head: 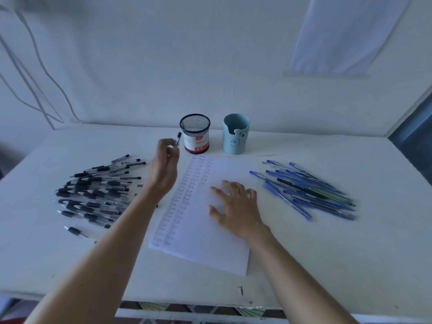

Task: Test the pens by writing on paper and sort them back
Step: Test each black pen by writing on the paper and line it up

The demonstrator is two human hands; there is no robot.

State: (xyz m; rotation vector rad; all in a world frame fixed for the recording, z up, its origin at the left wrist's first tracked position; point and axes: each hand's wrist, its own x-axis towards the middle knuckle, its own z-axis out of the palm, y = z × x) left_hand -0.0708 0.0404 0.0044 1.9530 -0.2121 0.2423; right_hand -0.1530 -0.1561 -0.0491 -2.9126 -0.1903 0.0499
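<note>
My left hand is raised over the table, its fingers closed on a black pen that points up just left of the black mesh pen cup. My right hand lies flat, fingers spread, on the white paper, which carries columns of handwritten test words down its left side. A pile of black pens lies left of the paper. A pile of blue pens lies to the right. A light blue bear cup stands right of the mesh cup.
The white table backs onto a white wall. Cables hang at the upper left of the wall and a sheet hangs at the upper right. The table's front edge runs along the bottom of the view.
</note>
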